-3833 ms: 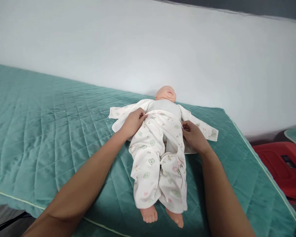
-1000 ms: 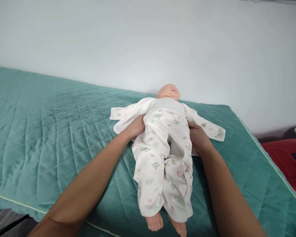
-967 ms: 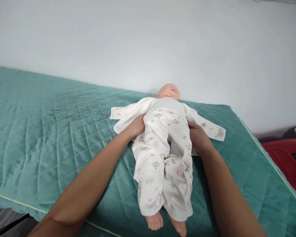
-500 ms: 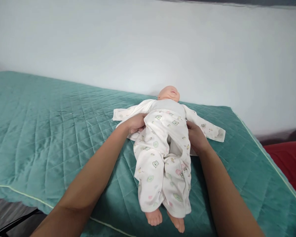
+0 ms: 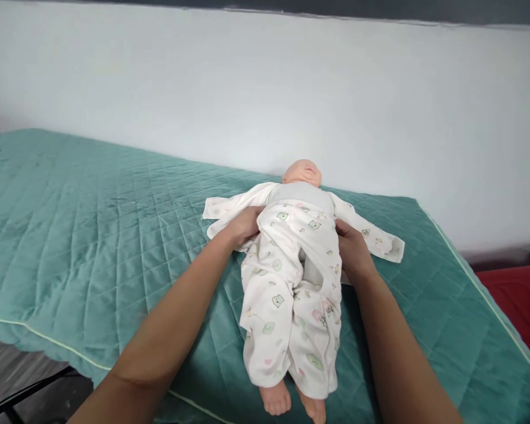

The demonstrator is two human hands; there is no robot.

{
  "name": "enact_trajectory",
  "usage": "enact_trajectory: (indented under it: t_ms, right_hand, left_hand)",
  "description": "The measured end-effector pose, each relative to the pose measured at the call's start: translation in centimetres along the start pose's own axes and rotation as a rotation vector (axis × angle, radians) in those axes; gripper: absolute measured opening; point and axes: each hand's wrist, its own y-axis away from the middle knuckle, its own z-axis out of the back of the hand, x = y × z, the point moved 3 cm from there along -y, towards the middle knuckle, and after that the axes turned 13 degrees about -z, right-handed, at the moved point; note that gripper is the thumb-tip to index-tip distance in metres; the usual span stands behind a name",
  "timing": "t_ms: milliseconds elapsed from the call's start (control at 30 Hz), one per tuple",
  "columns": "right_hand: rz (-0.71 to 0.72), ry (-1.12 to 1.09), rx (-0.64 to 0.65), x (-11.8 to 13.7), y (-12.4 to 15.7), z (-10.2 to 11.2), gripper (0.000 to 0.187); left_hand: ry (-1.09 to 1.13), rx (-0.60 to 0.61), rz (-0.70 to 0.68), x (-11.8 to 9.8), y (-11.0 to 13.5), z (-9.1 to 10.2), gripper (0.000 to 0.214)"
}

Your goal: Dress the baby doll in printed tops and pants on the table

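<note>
We worked facing a pale wall [image 5: 159,76], which filled the upper part of the frame, over a green quilted cover [image 5: 92,235] that spread across the middle and lower half. The doll [image 5: 301,172] lay on its back on this cover, slightly right of the frame's centre, stretched from near the wall toward the lower edge. It wore printed white trousers [image 5: 276,282] and a white top [image 5: 254,197], open at the front, with sleeves extended to either side. Our left hand [image 5: 246,227] was placed against the trousers' side left of centre, and our right hand [image 5: 354,247] against the opposite side. Both touched the fabric with bent fingers, but the fingertips were hidden, so we could not tell whether either hand had gripped cloth. For this handling at the waist, we judged it best to work both sides evenly, without pinching one spot, so that the waistband [image 5: 298,203] ran level across the doll. We also judged it prudent to keep the top's loose edges clear of the fingers, since they lay close by and could have bunched. The bare feet [image 5: 276,398] projected from the trouser legs at the lower edge.
</note>
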Motion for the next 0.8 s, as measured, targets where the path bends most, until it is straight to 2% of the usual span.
enact_trajectory:
  t_ms: [133, 200, 333, 467, 567, 800]
  right_hand:
    - [-0.013, 0.0, 0.013, 0.27, 0.3, -0.07, 0.024]
    - [-0.026, -0.017, 0.029, 0.34, 0.35, -0.17, 0.023]
    - [-0.044, -0.023, 0.017, 0.29, 0.32, -0.22, 0.023]
    - [-0.065, -0.061, 0.044, -0.02, 0.2, -0.19, 0.028]
    - [-0.068, -0.033, 0.005, -0.17, 0.13, -0.05, 0.027]
    - [-0.032, 0.165, -0.086, 0.09, 0.19, 0.12, 0.03]
  left_hand:
    - [-0.309, 0.023, -0.245, -0.39, 0.0, 0.39, 0.023]
    - [-0.405, 0.033, -0.292, -0.62, 0.07, 0.54, 0.024]
    - [-0.403, 0.037, -0.35, -0.78, 0.2, 0.64, 0.029]
    - [-0.377, 0.015, -0.331, -0.6, 0.39, 0.82, 0.033]
    - [-0.367, -0.004, -0.28, -0.51, 0.5, 0.91, 0.035]
    - [-0.315, -0.047, -0.301, -0.38, 0.3, 0.82, 0.03]
